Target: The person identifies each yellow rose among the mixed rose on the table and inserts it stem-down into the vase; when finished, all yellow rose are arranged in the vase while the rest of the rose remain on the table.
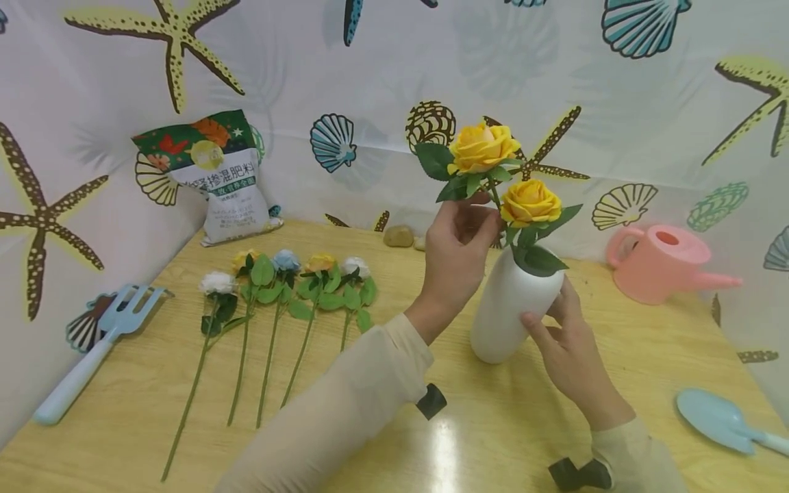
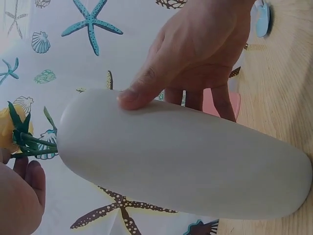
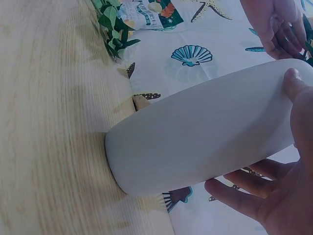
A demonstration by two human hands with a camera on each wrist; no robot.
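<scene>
A white vase (image 1: 514,308) stands on the wooden table, its base down on the wood in the right wrist view. One yellow rose (image 1: 531,203) rises from its mouth. A taller yellow rose (image 1: 483,147) is above and left of it, and my left hand (image 1: 457,250) pinches its stem between thumb and fingers just over the vase mouth. My right hand (image 1: 570,349) holds the vase from the right side. In the left wrist view the right thumb (image 2: 134,98) presses the vase wall near the top, and green stems (image 2: 41,147) enter the mouth.
Several cut roses, including a white rose (image 1: 217,283) and a blue rose (image 1: 285,260), lie left. Beyond them are a blue hand fork (image 1: 111,335) and a fertilizer bag (image 1: 237,198). Stones (image 1: 398,236) sit behind. Right are a pink watering can (image 1: 659,267) and a blue trowel (image 1: 718,418).
</scene>
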